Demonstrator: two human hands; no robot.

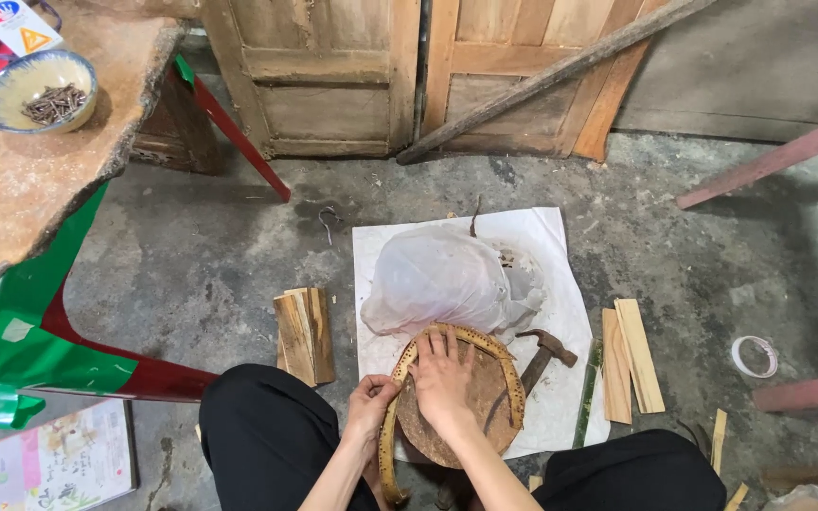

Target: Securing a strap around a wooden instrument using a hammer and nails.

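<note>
Now left hand (371,396) pinching bamboo strip (456,333), right hand (442,378) flat on round board (471,416); strip could spring loose beside hammer (546,352).

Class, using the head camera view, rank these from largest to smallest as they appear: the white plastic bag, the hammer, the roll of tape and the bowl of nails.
1. white plastic bag
2. bowl of nails
3. hammer
4. roll of tape

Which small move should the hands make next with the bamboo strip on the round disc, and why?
Probably press the pale bent bamboo strip further around the round brown disc: the right hand lies flat on the disc, the left hand pinches the strip at its left edge, and the strip's lower end hangs loose.
</note>
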